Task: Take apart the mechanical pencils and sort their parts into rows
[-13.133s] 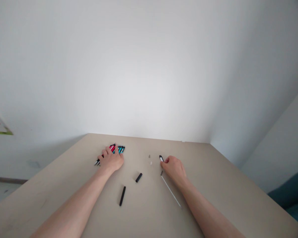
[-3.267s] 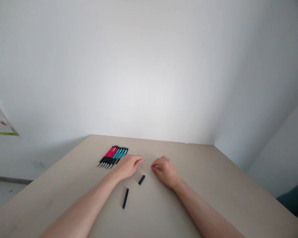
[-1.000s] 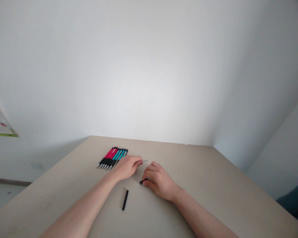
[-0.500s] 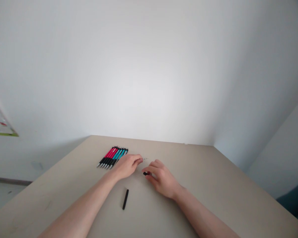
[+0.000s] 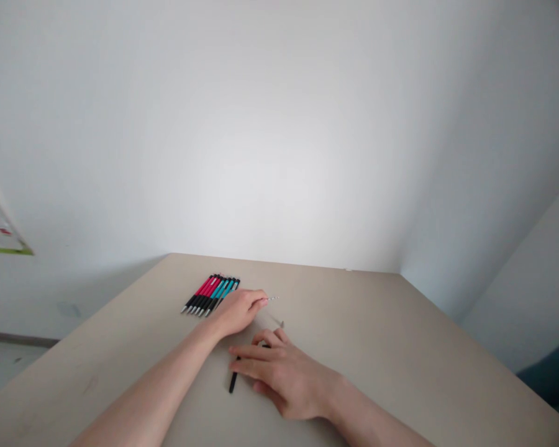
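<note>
Head view: beige table (image 5: pixel 382 323) by white wall (image 5: pixel 279 155), left fingers (image 5: pixel 256 302) pinching refill (image 5: pixel 272 298), right fingers (image 5: pixel 249 351) loose over black barrel (image 5: pixel 233 383)

Red, teal and black pens (image 5: pixel 210 294) lie on a beige table (image 5: pixel 400 347).

A beige table (image 5: pixel 377 347) carries a pen row (image 5: pixel 210 293) and black barrel (image 5: pixel 232 385).

Soft even daylight, wide-angle edge distortion
</note>
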The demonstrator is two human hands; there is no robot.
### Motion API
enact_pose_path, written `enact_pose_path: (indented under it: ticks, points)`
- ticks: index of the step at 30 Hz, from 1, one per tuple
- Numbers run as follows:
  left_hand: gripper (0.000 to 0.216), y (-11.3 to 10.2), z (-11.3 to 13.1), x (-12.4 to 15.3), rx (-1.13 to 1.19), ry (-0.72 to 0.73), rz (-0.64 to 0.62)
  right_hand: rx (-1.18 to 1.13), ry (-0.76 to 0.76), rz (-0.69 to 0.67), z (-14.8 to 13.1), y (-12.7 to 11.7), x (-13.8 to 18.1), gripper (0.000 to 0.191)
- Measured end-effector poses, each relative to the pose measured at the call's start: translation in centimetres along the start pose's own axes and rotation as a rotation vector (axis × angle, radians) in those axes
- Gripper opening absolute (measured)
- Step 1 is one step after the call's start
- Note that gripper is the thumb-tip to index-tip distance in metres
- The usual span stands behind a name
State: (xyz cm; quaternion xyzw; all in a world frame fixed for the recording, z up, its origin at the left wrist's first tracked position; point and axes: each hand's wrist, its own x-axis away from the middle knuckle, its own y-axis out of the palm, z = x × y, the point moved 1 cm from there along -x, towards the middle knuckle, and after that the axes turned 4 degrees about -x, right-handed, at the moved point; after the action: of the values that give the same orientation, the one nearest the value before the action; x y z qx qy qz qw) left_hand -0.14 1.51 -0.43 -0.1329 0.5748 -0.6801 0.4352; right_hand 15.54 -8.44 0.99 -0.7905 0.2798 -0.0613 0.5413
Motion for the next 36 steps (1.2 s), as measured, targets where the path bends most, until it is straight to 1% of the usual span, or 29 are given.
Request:
enact_pose_path:
  ticks: [3,7,10,12,17,20,22,23,27,32,34,36]
  points:
    - [0.030,-0.1,0.1,0.1,0.006,0.001,0.001,-0.039,-0.018,-0.008,0.2,0.6,-0.2,0.042]
    - [0.028,0.0,0.1,0.1,-0.005,0.008,0.004,-0.110,-0.009,0.051,1.3,0.9,-0.5,0.029]
    - [0.028,0.1,0.0,0.0,-0.006,0.007,0.004,-0.107,-0.018,0.092,2.1,1.2,-0.6,0.019]
    - [0.029,0.1,0.0,-0.1,-0.007,0.005,0.002,-0.090,-0.014,0.110,2.3,1.3,-0.6,0.016]
    - [0.030,0.2,-0.1,-0.1,-0.021,0.000,-0.008,-0.051,0.008,0.144,2.2,1.1,-0.4,0.024]
    - [0.029,0.2,-0.2,-0.1,-0.022,-0.005,-0.010,-0.045,0.024,0.193,2.1,0.7,-0.3,0.040]
    - [0.028,0.2,-0.2,-0.1,-0.019,-0.007,-0.005,-0.063,0.040,0.264,2.2,0.4,-0.2,0.050]
    - [0.028,0.1,-0.1,-0.1,-0.016,-0.007,0.000,-0.079,0.055,0.313,2.3,0.2,-0.1,0.051]
    - [0.027,-0.1,0.1,-0.1,0.000,-0.017,0.014,-0.166,0.179,0.567,3.6,-0.4,0.1,0.039]
    - [0.031,-0.3,0.3,0.0,0.019,-0.017,0.009,-0.204,0.360,0.877,6.3,-0.9,0.6,0.030]
    - [0.033,-0.4,0.6,0.0,0.068,0.032,-0.003,-0.181,0.431,0.967,7.3,-0.9,0.9,0.027]
    - [0.034,-0.4,1.0,0.1,0.140,0.104,-0.010,-0.179,0.482,0.999,8.0,-0.9,1.0,0.027]
